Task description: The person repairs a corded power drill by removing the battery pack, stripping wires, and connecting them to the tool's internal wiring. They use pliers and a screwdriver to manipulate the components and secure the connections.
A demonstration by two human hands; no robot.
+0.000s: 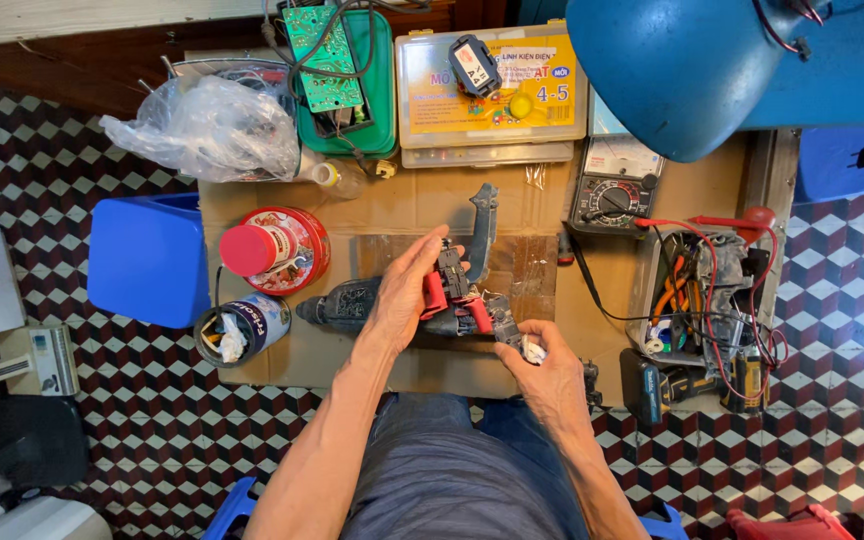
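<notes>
A dark grey power drill (pixel 352 303) with red inner parts lies opened on a sheet of cardboard (pixel 372 210) on the floor. My left hand (pixel 405 292) rests flat on the drill's middle, fingers straight and pressed against the red parts. My right hand (pixel 542 368) grips the drill's rear end, with a small white wad pinched in its fingers. A grey half of the drill's shell (pixel 482 228) stands just beyond the hands.
A red-lidded tin (pixel 277 250), a dark can (pixel 242 328), a blue box (pixel 147 260), a plastic bag (pixel 214 128), a green tray holding a circuit board (pixel 337 75), a yellow parts case (pixel 492 95), a multimeter (pixel 614 190) and a tool tray (pixel 702 300) ring the cardboard. A blue lamp shade (pixel 682 70) hangs overhead.
</notes>
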